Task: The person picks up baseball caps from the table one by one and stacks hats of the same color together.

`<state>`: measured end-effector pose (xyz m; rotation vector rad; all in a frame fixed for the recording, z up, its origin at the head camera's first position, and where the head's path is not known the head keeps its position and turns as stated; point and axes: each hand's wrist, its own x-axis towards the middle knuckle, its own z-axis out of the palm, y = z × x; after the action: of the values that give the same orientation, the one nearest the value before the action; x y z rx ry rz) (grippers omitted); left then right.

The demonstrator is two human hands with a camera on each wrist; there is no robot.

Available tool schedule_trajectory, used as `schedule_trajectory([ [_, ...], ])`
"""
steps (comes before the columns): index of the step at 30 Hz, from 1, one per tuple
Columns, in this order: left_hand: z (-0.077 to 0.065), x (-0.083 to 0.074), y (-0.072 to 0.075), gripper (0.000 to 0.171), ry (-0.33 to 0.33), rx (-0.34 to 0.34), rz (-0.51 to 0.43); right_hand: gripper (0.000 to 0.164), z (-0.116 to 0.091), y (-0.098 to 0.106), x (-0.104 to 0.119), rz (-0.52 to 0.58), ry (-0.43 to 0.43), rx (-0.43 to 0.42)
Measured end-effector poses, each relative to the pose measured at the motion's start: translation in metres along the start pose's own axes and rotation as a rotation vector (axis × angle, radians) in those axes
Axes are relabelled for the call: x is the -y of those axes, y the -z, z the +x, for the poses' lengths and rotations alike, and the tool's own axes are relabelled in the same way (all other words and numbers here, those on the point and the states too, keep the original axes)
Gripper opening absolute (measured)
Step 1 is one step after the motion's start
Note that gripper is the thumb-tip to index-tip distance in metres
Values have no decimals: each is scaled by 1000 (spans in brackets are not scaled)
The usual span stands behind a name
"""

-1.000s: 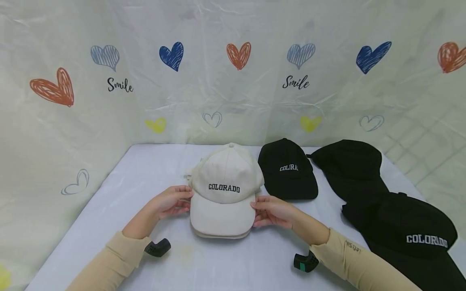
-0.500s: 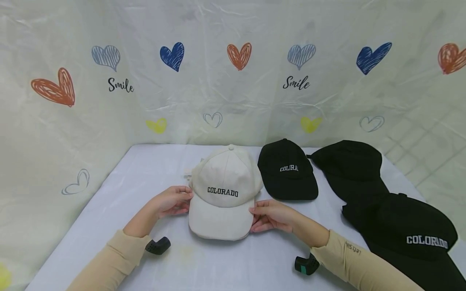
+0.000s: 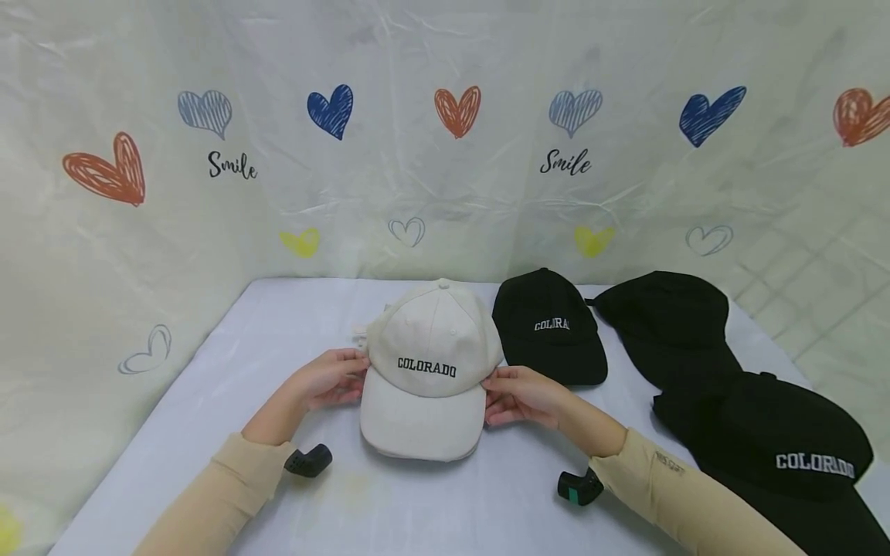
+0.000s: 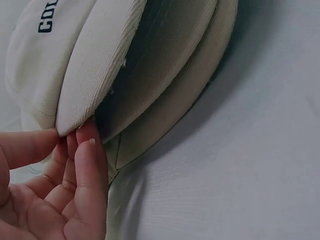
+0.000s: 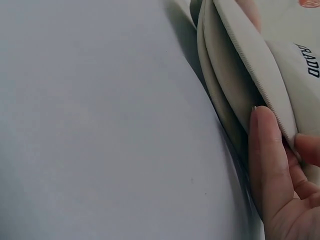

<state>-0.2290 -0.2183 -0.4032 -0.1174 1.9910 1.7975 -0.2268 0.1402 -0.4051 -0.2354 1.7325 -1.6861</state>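
Note:
A cream baseball cap [image 3: 426, 332] with COLORADO in dark letters sits mid-table, its brim toward me. My left hand [image 3: 335, 378] pinches the left end of the brim, thumb on top and fingers beneath. At the brim's other end, my right hand [image 3: 518, 395] pinches it the same way. Both wrist views show further cream brims [image 4: 172, 107] stacked below the top one, with a gap under the held brim [image 5: 255, 65]. The lower caps are mostly hidden in the head view.
Right of the cream stack lies a black COLORADO cap [image 3: 549, 328]. Two more black caps, one at the back [image 3: 667, 320] and one nearer [image 3: 779, 432], overlap along the right side. A white cloth covers the table [image 3: 410, 510]; a heart-printed curtain [image 3: 389, 177] hangs behind.
The top cream cap has come down toward me, covering the lower brim in the head view. My right hand slid nearer along the brim, then back up toward the crown.

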Motion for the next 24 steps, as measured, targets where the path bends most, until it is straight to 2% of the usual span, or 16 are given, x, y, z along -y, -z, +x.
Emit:
schedule_trajectory([
  [9, 4, 1, 6, 12, 8, 46, 7, 11, 7, 1, 1, -20, -13, -32],
  [17, 5, 3, 9, 12, 17, 96, 33, 13, 7, 4, 1, -44, -21, -8],
  [24, 7, 1, 7, 12, 30, 75, 80, 16, 8, 5, -1, -72, -50, 36],
])
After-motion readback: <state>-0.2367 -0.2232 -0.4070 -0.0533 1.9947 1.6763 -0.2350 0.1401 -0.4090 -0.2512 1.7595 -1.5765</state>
